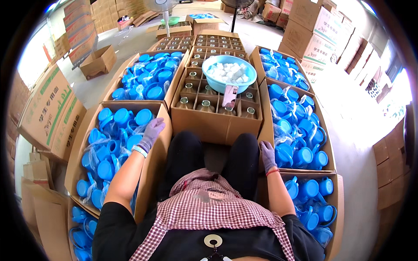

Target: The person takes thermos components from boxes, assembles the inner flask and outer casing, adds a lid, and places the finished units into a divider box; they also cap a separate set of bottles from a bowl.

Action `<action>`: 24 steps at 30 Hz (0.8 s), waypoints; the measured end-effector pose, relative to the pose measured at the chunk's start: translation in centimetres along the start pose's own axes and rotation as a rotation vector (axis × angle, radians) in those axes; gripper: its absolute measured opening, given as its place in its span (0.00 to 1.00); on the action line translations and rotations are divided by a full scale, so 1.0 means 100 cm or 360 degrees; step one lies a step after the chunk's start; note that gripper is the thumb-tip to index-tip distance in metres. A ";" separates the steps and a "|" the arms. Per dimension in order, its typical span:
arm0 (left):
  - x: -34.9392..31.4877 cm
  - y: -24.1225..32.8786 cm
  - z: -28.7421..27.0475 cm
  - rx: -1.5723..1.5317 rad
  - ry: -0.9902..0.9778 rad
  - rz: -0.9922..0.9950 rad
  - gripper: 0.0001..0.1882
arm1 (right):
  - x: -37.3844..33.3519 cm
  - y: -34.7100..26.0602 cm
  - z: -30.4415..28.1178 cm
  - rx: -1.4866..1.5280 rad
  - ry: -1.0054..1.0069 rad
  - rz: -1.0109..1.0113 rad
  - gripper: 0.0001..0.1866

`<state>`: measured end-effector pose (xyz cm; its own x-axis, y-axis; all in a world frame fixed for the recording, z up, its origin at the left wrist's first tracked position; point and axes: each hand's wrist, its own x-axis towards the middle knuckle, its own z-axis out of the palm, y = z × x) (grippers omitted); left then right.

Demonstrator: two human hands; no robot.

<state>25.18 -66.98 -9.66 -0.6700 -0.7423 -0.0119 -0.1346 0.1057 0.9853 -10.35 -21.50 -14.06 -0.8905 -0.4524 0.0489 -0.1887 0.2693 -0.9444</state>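
My left hand (152, 133), in a thin purple glove, lies near the inner edge of a cardboard box (153, 167) of blue lidded plastic cups (106, 168). Its fingers are stretched toward the rim, with no object seen in them. On the right, my gloved right hand (267, 156) rests at the inner rim of another cardboard box (264, 130) of blue cups (302, 157). Its fingers are loosely extended and hold nothing visible. Many cups have clear plastic bags around them. Between my hands, beyond my knees, stands a divided carton (209, 126) of clear glass bottles (206, 105).
A light-blue basin (222, 84) of white pieces sits on the bottle carton, with a phone (230, 96) leaning against it. More cup boxes flank me. Stacked cartons (52, 111) stand left, others (307, 37) far right. A standing fan (164, 13) is at the back.
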 end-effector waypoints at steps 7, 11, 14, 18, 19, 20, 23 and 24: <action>0.088 0.013 0.066 0.0925 -0.0554 0.0069 0.34 | 0.131 -0.021 0.070 0.0517 -0.0407 0.0191 0.21; 0.163 0.041 0.161 0.0390 -0.0892 -0.0364 0.43 | 0.231 0.003 0.118 0.0249 -0.0314 0.0023 0.29; 0.216 0.070 0.210 -0.0448 -0.0830 -0.0856 0.49 | 0.289 -0.011 0.156 -0.0351 -0.0278 -0.0212 0.34; 0.287 0.057 0.256 -0.1143 -0.0589 -0.1055 0.51 | 0.308 -0.015 0.188 0.0364 -0.0698 0.0127 0.25; 0.298 0.062 0.275 -0.1136 -0.0440 -0.1089 0.49 | 0.306 -0.010 0.187 0.0308 -0.0681 0.0135 0.23; 0.308 0.062 0.290 -0.1126 -0.0298 -0.1126 0.48 | 0.303 -0.003 0.184 0.0466 -0.0629 0.0130 0.22; 0.349 0.042 0.309 -0.0955 -0.0306 -0.1078 0.26 | 0.305 0.013 0.164 0.0758 -0.0634 0.0160 0.18; 0.358 0.039 0.310 -0.1023 -0.0210 -0.1092 0.23 | 0.300 0.006 0.158 0.0938 -0.0677 0.0247 0.17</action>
<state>-22.00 -72.63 -11.50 -0.6762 -0.4223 -0.6037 -0.1280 -0.7396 0.6607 -30.68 -48.30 -18.32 -0.6287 -0.7689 -0.1164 0.2865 -0.0898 -0.9539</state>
